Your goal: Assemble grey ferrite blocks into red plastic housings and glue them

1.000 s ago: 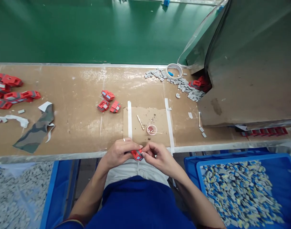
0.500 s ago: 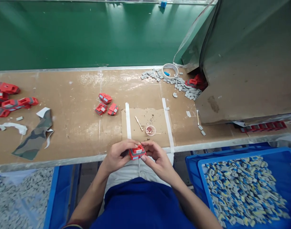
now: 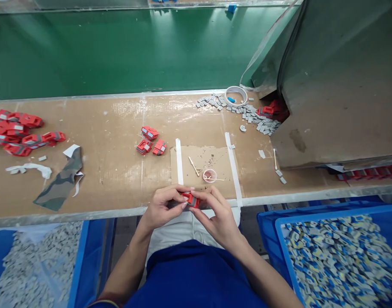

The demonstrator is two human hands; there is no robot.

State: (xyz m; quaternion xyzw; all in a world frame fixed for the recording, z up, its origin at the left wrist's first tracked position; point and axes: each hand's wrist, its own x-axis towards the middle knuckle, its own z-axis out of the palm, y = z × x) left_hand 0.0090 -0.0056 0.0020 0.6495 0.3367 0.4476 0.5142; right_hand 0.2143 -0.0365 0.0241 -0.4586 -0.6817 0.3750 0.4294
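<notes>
A small red and grey plastic toy part (image 3: 192, 200) is held between my two hands at the front edge of the bench. My left hand (image 3: 164, 206) pinches its left end between thumb and fingers. On the other end, the fingers and thumb of my right hand (image 3: 218, 213) are closed, covering much of the part. Just beyond my hands, a small round cup (image 3: 209, 176) with reddish contents and a thin stick across it rests on a taped cardboard sheet (image 3: 199, 154). A cotton swab (image 3: 194, 166) lies beside the cup.
Three red parts (image 3: 149, 132) sit left of the sheet, with a heap of red parts (image 3: 19, 128) farther left beside a camouflage scrap (image 3: 61, 182). Grey tiles lie around a tape roll (image 3: 236, 96). Blue bins (image 3: 284, 252) flank me; a large box (image 3: 340, 85) stands right.
The red part has been turned in my hands, and my fingers have shifted over it, hiding more of it. The whole view has moved slightly.
</notes>
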